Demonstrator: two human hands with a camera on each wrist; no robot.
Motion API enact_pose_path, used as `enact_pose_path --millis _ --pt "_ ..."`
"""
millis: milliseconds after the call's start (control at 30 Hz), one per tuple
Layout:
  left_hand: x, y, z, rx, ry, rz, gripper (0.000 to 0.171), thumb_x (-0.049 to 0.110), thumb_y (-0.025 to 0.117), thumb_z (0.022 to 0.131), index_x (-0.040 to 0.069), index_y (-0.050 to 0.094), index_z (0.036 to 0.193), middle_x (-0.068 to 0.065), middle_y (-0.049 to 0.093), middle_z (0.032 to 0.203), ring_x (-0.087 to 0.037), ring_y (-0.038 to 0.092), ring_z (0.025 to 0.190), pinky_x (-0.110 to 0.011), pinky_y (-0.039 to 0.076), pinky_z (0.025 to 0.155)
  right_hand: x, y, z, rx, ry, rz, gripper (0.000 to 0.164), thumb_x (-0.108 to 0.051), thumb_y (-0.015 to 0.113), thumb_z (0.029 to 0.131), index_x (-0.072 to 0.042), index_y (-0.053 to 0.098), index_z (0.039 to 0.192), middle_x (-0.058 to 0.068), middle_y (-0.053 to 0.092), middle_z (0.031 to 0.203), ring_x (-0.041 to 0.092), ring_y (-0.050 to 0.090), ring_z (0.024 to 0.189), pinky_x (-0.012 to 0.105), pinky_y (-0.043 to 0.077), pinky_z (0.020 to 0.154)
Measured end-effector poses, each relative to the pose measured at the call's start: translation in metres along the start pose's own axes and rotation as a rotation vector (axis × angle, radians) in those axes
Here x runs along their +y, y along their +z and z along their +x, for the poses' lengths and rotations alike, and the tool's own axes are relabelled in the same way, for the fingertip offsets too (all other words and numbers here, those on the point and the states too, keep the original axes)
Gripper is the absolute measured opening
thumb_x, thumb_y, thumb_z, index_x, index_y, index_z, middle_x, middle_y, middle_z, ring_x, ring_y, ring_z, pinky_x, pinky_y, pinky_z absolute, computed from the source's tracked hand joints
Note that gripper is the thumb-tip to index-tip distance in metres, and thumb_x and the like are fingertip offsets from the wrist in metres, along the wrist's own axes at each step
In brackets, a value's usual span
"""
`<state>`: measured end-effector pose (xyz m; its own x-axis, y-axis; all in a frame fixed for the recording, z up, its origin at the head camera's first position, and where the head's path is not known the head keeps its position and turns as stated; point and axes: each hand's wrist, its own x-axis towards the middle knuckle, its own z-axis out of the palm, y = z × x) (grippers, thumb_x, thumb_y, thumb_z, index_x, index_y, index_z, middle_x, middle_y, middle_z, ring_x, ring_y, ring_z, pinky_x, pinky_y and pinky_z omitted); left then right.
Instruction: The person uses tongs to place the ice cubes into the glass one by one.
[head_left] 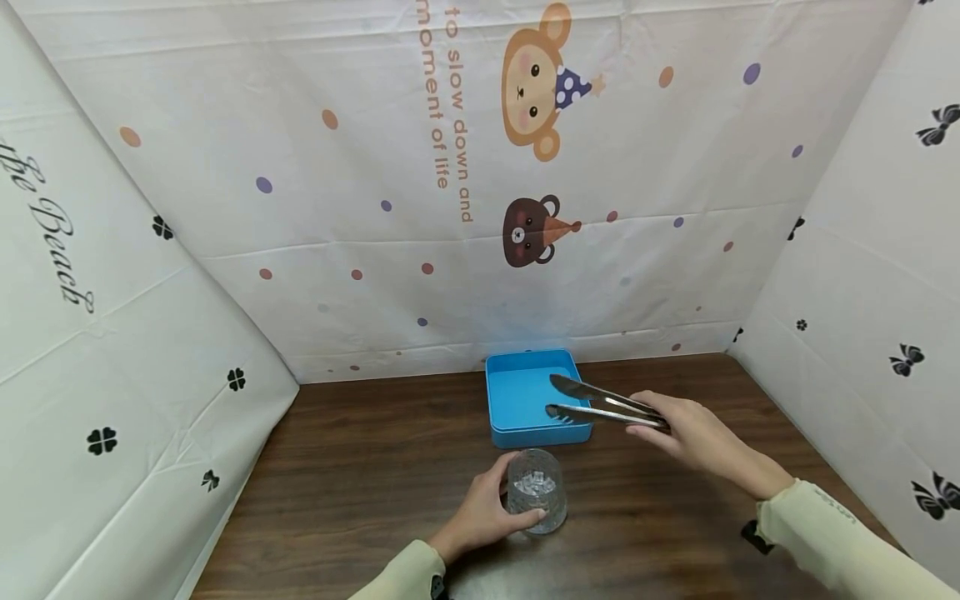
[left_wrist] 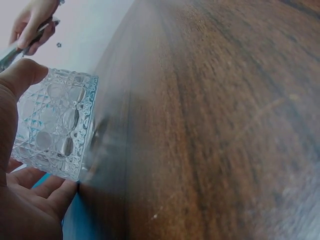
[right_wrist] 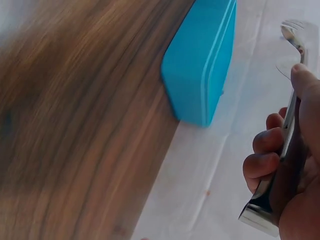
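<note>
A cut-glass tumbler (head_left: 547, 507) stands upright on the table, with small clear pieces like ice (head_left: 535, 483) inside. My left hand (head_left: 483, 510) grips it from the left, thumb on the near side and fingers round the far side. In the left wrist view the glass (left_wrist: 55, 120) shows its diamond and oval pattern. My right hand (head_left: 693, 437) holds metal tongs (head_left: 607, 398) around their arms. The tongs' tips are spread apart over the blue tray (head_left: 491, 408), with nothing between them. In the right wrist view the thumb (right_wrist: 305, 80) lies along one arm of the tongs.
The square blue tray is behind the glass, close to the back wall sheet (head_left: 420, 292). White printed sheets also rise at the left (head_left: 150, 375) and right (head_left: 855, 317). Dark wood tabletop (head_left: 360, 467) extends to both sides of the tray.
</note>
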<state>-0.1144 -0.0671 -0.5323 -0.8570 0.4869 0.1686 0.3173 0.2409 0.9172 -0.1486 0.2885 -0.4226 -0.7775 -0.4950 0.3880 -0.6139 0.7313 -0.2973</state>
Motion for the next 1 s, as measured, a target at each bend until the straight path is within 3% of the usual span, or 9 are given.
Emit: enact_pose_path --millis 233,400,833,1000 --pt "0.002 0.000 -0.001 0.000 -0.004 0.006 0.075 0.035 0.085 0.086 0.017 0.047 0.148 -0.006 0.062 0.134 -0.016 0.065 0.115 -0.030 0.056 0.094 0.026 0.001 -0.006 0.003 0.149 0.010 0.031 -0.030 0.075 0.097 -0.013 0.063 0.119 -0.011 0.054 0.076 0.002 0.043 0.057 0.023 0.037 0.050" --pt "0.003 -0.001 0.000 0.011 0.011 -0.001 0.075 0.034 0.086 0.085 0.018 0.046 0.148 -0.005 0.063 0.133 -0.016 0.065 0.114 -0.030 0.056 0.094 0.045 -0.002 -0.010 -0.008 0.255 -0.023 0.042 -0.035 0.069 0.100 -0.004 0.058 0.127 -0.006 0.054 0.073 0.006 0.043 0.055 0.026 0.036 0.048" --pt "0.000 -0.001 0.000 0.008 -0.012 0.020 0.076 0.039 0.085 0.085 0.021 0.046 0.148 -0.002 0.062 0.134 -0.013 0.063 0.117 -0.030 0.054 0.097 0.096 0.000 -0.038 -0.031 0.524 -0.105 0.057 -0.043 0.064 0.102 0.006 0.050 0.127 0.011 0.063 0.082 0.025 0.057 0.066 0.043 0.045 0.052" --pt "0.001 -0.001 -0.001 0.010 -0.019 0.019 0.076 0.040 0.086 0.085 0.022 0.046 0.147 0.001 0.062 0.133 -0.011 0.063 0.117 -0.027 0.053 0.097 0.109 -0.004 -0.050 -0.054 0.609 -0.131 0.063 -0.047 0.061 0.103 0.009 0.047 0.127 0.024 0.065 0.091 0.043 0.064 0.075 0.053 0.048 0.052"
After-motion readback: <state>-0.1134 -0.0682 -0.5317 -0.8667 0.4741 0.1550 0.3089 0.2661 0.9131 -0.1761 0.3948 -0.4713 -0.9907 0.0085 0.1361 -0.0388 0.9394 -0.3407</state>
